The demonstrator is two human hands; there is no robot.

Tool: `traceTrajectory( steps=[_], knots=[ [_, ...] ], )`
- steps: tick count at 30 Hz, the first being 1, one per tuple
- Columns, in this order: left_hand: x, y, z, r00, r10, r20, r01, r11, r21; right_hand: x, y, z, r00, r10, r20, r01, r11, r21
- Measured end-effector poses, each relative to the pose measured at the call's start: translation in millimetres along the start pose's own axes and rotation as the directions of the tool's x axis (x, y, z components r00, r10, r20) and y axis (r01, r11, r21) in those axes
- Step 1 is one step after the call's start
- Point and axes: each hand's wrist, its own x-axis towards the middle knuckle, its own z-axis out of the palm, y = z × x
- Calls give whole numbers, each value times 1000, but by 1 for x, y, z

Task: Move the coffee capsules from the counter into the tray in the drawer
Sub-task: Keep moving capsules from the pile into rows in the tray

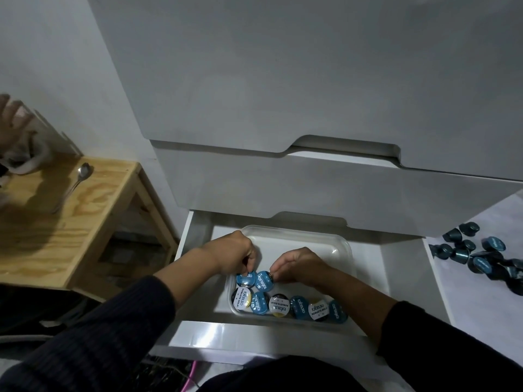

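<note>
Both hands (264, 264) pinching blue-lidded capsules (254, 280) | tray (336, 244): mixed blue, white lids

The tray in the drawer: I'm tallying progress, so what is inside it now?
The tray holds eight visible capsules: six in the near row and two behind, one pinched by the left hand, one by the right hand. Anything beneath the hands is hidden.

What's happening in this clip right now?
A person is filling a clear plastic tray in the open white drawer. The left hand sets down one blue-lidded coffee capsule; the right hand pinches a second blue-lidded capsule beside it. A row of six capsules sits along the near edge. A pile of dark teal capsules waits at right.
</note>
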Motion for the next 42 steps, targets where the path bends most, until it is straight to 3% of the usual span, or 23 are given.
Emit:
traceTrajectory(
  steps=[6, 10, 13, 18, 22, 24, 26, 28, 30, 33, 36, 40, 42],
  knots=[
    [-10, 4, 2, 996, -77, -52, 78, 997, 16, -9, 0, 2, 997, -71, 17, 72, 995, -70],
    [-24, 7, 6, 979, -179, -96, 183, 983, 30, -15, -6, 8, 983, -176, -56, 145, 922, -358],
    [-38, 18, 12, 948, -248, -198, 259, 965, 31, -24, -15, 16, 970, -221, -97, 150, 866, -477],
    [-58, 55, 29, 798, -330, -505, 361, 932, -38, -40, -22, 29, 890, -412, -192, 131, 637, -760],
    [-61, 79, 48, 680, -352, -643, 379, 920, -103, -62, -23, 39, 730, -614, -300, 99, 529, -843],
    [-63, 89, 53, 652, -317, -689, 347, 932, -100, -73, -23, 37, 673, -665, -325, 114, 527, -842],
    [-64, 98, 58, 620, -274, -735, 319, 944, -83, -88, -22, 33, 669, -660, -342, 99, 535, -839],
    [-63, 111, 60, 594, -277, -755, 300, 947, -111, -101, -19, 23, 717, -606, -344, 84, 565, -821],
    [-58, 128, 59, 577, -295, -762, 272, 949, -161, -111, -11, 9, 676, -643, -360, 50, 527, -849],
    [-39, 163, 60, 565, -294, -771, 216, 954, -206, -127, 4, -22, 647, -632, -426, 59, 598, -799],
    [-11, 209, 63, 565, -242, -789, 135, 970, -200, -144, 30, -69, 651, -623, -434, 57, 610, -790],
    [30, 286, 72, 575, -200, -793, 26, 974, -226, -171, 72, -139, 522, -748, -409, 92, 526, -846],
    [52, 323, 80, 616, -198, -762, -32, 961, -276, -180, 94, -178, 539, -737, -407, 90, 531, -843]
  ],
)
